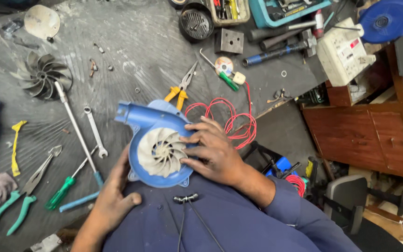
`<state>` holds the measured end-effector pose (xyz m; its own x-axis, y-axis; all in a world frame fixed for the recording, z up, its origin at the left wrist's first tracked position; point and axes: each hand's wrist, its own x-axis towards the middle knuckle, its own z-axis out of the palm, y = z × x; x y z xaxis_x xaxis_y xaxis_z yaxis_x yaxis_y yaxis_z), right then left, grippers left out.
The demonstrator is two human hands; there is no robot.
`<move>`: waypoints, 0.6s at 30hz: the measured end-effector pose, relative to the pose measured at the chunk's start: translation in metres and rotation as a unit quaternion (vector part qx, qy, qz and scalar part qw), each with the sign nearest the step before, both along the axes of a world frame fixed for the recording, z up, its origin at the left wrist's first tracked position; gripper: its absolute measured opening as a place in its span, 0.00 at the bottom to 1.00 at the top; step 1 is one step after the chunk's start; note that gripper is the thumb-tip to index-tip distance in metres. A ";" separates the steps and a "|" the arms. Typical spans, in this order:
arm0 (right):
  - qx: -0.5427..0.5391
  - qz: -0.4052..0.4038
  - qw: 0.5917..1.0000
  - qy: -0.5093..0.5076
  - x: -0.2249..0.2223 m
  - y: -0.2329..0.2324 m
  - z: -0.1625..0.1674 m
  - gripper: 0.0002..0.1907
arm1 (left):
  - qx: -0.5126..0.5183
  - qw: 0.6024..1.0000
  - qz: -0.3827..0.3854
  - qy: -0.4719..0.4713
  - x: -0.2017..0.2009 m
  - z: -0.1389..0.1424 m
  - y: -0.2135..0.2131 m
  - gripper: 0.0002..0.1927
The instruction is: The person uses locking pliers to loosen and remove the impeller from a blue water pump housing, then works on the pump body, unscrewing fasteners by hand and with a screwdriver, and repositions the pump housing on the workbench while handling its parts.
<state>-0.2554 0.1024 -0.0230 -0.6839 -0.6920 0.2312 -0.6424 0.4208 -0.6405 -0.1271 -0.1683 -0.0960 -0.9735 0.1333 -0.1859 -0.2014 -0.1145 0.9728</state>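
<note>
Fingers of my right hand (213, 151) spread flat across the white impeller (161, 152), grip open, while my left hand (113, 196) cups the blue blower housing (152, 122).

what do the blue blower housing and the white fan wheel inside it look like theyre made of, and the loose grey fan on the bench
Blue blower housing: looks like moulded plastic, smooth with a slight sheen. White fan wheel inside it: probably plastic too, matt off-white thin curved blades. Loose grey fan: looks like cast metal, perhaps aluminium, dull grey; plastic cannot be ruled out.
</note>
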 end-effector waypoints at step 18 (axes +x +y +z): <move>-0.038 -0.412 0.910 0.012 0.013 0.069 -0.080 0.21 | -0.058 0.998 -0.032 -0.013 -0.021 -0.023 -0.003 0.51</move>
